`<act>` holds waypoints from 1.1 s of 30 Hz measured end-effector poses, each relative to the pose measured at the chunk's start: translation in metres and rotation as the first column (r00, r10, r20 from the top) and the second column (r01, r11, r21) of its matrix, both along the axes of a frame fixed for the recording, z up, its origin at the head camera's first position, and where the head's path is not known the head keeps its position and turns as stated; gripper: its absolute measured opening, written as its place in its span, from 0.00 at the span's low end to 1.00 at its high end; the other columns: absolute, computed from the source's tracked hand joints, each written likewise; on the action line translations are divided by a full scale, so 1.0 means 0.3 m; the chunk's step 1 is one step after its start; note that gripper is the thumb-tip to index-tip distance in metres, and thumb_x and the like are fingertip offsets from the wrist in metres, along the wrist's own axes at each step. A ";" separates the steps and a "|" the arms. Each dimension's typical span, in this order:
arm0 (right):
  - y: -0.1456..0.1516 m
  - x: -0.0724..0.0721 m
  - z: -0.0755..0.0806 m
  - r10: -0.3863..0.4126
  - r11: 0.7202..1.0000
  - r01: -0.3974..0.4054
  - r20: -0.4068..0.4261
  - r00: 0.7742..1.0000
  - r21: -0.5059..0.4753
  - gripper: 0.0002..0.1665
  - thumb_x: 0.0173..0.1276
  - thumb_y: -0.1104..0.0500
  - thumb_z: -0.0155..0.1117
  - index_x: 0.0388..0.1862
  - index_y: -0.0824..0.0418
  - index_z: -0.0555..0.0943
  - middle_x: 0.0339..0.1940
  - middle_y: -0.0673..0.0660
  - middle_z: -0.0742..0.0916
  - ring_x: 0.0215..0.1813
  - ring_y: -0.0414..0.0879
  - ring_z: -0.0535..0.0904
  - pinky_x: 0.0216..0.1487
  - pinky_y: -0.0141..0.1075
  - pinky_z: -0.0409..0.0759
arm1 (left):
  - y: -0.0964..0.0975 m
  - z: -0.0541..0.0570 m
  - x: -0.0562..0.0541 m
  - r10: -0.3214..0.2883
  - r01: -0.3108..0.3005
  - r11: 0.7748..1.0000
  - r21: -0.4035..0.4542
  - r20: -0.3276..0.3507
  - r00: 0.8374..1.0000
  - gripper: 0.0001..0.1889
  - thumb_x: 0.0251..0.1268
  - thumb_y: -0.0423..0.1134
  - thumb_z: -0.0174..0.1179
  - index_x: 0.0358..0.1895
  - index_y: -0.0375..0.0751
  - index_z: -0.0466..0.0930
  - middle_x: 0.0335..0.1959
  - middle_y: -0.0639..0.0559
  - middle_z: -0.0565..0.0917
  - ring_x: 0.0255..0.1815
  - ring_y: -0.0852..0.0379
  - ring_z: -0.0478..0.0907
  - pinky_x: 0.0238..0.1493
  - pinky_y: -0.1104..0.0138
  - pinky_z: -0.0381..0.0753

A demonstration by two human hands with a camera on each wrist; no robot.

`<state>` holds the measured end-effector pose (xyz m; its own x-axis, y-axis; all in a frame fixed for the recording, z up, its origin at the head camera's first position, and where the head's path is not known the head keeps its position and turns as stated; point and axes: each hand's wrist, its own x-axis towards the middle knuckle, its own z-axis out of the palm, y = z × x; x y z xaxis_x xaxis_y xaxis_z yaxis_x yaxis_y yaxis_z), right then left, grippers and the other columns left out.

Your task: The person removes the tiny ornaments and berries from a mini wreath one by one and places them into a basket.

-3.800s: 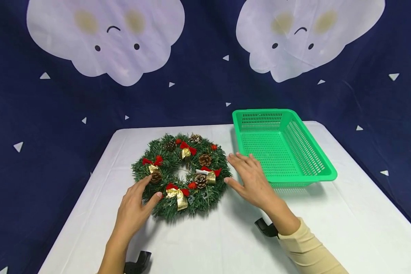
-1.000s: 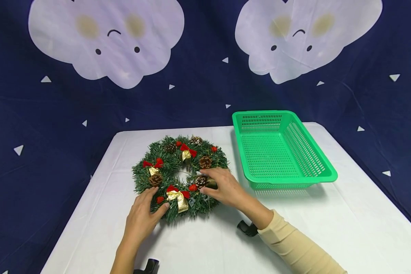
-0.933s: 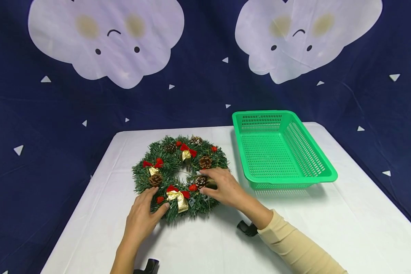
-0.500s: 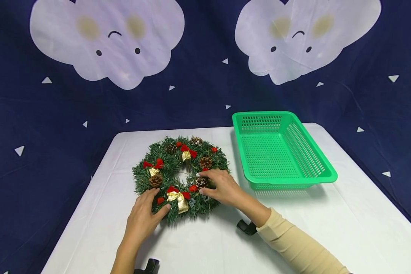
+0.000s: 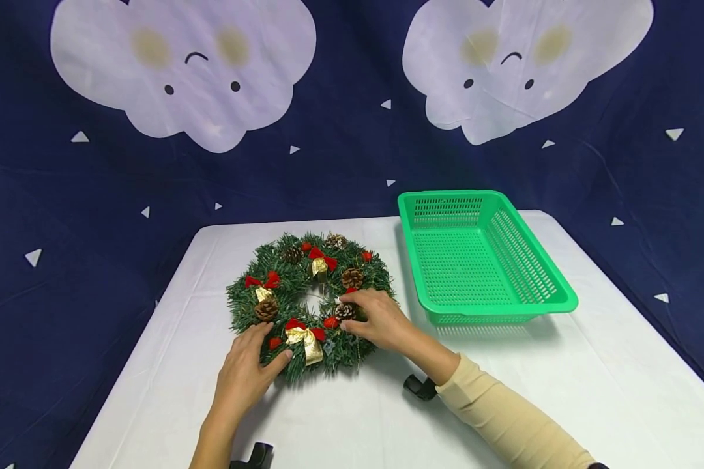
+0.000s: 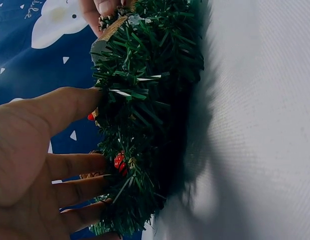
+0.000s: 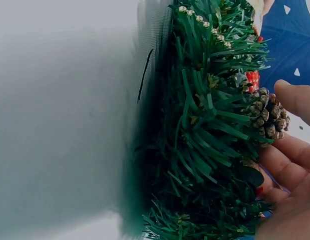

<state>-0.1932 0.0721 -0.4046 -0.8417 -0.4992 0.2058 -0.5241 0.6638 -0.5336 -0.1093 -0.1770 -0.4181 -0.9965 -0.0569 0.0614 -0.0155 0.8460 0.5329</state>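
A green Christmas wreath point(image 5: 340, 352) with pine cones, red berries and red-and-gold bows lies flat on the white table. My left hand point(image 5: 243, 368) rests on its lower left side, fingers spread and fairly straight, between a brown pine cone point(image 5: 266, 309) and a gold bow point(image 5: 305, 342). In the left wrist view, those fingertips point(image 6: 102, 162) reach into the greenery. My right hand point(image 5: 381, 319) comes over the wreath's right side. Its thumb and fingers close around a white-tipped pine cone point(image 7: 269, 116), and the hand covers most of the bow beside it.
A green plastic basket point(image 5: 498, 309) with slotted walls stands at the back right of the table point(image 5: 504, 391). Behind the table hangs a dark blue cloth point(image 5: 352, 130) with printed clouds. Black wrist mounts point(image 5: 420, 387) sit below the wrists.
My right hand has moved left from beside the wreath's right edge onto the pine cone. My left hand has shifted slightly right onto the wreath. In the last second both have barely moved.
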 end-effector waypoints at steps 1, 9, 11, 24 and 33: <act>0.000 -0.001 -0.001 0.001 1.000 -0.001 -0.002 1.000 0.000 0.30 0.59 0.48 0.67 0.60 0.54 0.76 0.58 0.55 0.82 0.61 0.53 0.75 0.66 0.52 0.69 | 0.000 0.000 0.000 0.000 0.000 1.000 0.000 -0.002 1.000 0.37 0.60 0.54 0.61 0.69 0.41 0.63 0.71 0.36 0.63 0.72 0.37 0.56 0.66 0.39 0.61; -0.001 -0.007 -0.008 0.004 1.000 -0.004 0.017 1.000 -0.015 0.29 0.60 0.48 0.67 0.60 0.54 0.77 0.58 0.55 0.83 0.61 0.53 0.75 0.64 0.52 0.71 | 0.000 -0.002 0.000 -0.002 0.002 1.000 -0.006 -0.009 1.000 0.37 0.59 0.54 0.62 0.69 0.41 0.64 0.70 0.37 0.63 0.72 0.37 0.57 0.66 0.39 0.62; -0.001 -0.006 -0.009 0.004 1.000 -0.003 0.028 1.000 -0.019 0.29 0.60 0.48 0.67 0.60 0.54 0.76 0.58 0.55 0.82 0.61 0.53 0.75 0.64 0.52 0.70 | 0.000 -0.002 0.001 -0.002 0.002 1.000 -0.006 -0.010 1.000 0.37 0.59 0.54 0.62 0.69 0.41 0.64 0.70 0.37 0.63 0.72 0.37 0.57 0.65 0.39 0.62; -0.004 -0.004 -0.014 0.012 1.000 -0.012 0.042 0.999 -0.014 0.30 0.59 0.48 0.68 0.60 0.55 0.76 0.58 0.56 0.83 0.62 0.54 0.75 0.65 0.53 0.69 | -0.001 -0.003 0.003 -0.006 0.006 1.000 0.000 -0.008 1.000 0.37 0.59 0.54 0.62 0.69 0.40 0.64 0.71 0.36 0.63 0.72 0.37 0.56 0.66 0.39 0.61; -0.004 -0.007 -0.021 0.034 0.999 -0.034 0.020 0.999 -0.022 0.30 0.59 0.49 0.68 0.60 0.55 0.77 0.57 0.55 0.83 0.60 0.52 0.76 0.64 0.52 0.69 | -0.001 -0.002 0.003 -0.008 0.008 1.000 -0.001 -0.015 1.000 0.37 0.59 0.54 0.62 0.69 0.40 0.64 0.70 0.36 0.63 0.72 0.37 0.56 0.66 0.39 0.61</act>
